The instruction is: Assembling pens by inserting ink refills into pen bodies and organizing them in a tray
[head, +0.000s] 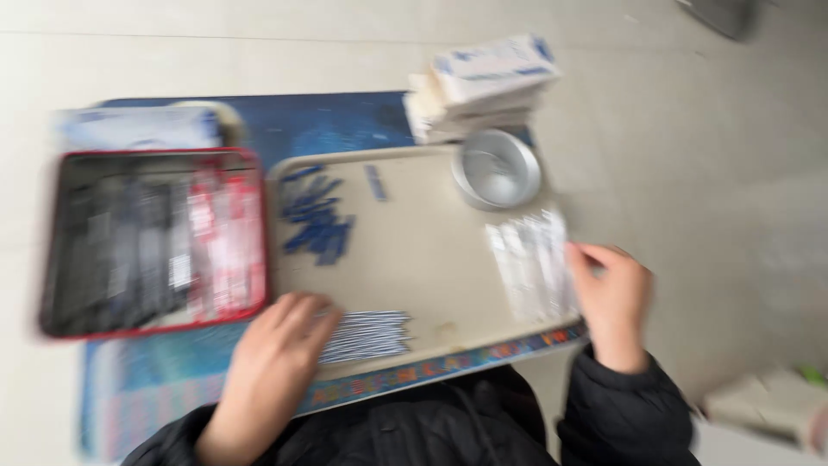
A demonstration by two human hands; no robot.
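— Where are the hands?

— The left hand [274,349] lies flat, fingers spread, on the bundle of thin sticks [366,335] at the beige tray's [414,259] near edge. The right hand [611,298] curls at the far right edge, fingers touching the clear packets [532,263]; too blurred to tell a pinch.

— Room to move?

— The tray's middle is bare, between the blue pieces [317,220] and the metal bowl [498,169].

1. Even, soft, bright light fills the scene; shadows are faint.
2. Motion blur smears the whole picture, worst toward 9 o'clock on the red tray [153,243].
3. The pale floor [716,198] at 3 o'clock looks washed out.
4. Mild glare inside the metal bowl [498,168] at 1 o'clock.
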